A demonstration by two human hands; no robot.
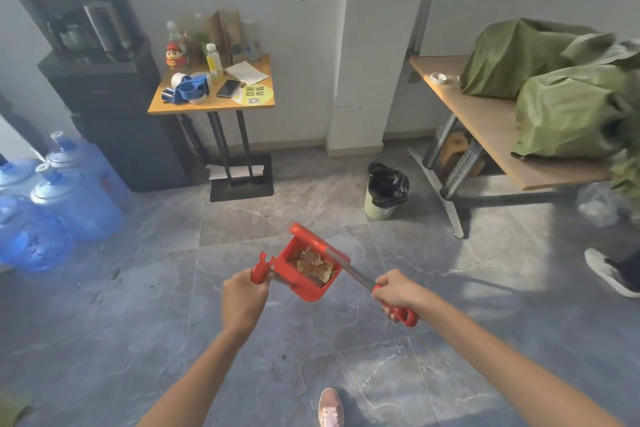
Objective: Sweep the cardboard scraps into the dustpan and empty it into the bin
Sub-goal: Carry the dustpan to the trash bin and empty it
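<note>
A red dustpan (304, 282) hangs above the grey floor, with several brown cardboard scraps (316, 267) lying inside it. My left hand (244, 298) grips the red dustpan handle (260, 270). My right hand (398, 291) holds the red-gripped metal broom handle (349, 270), and the red broom head (313, 238) rests at the dustpan's far edge. The bin (384, 192), small and lined with a black bag, stands on the floor beyond the dustpan, to the right.
A small table (211, 104) with bottles and a phone stands at the wall. Blue water jugs (59, 201) and a black dispenser (114, 107) sit left. A bench (491, 125) with green bags is right. Another person's shoe (613, 270) shows at right; my shoe (330, 407) below.
</note>
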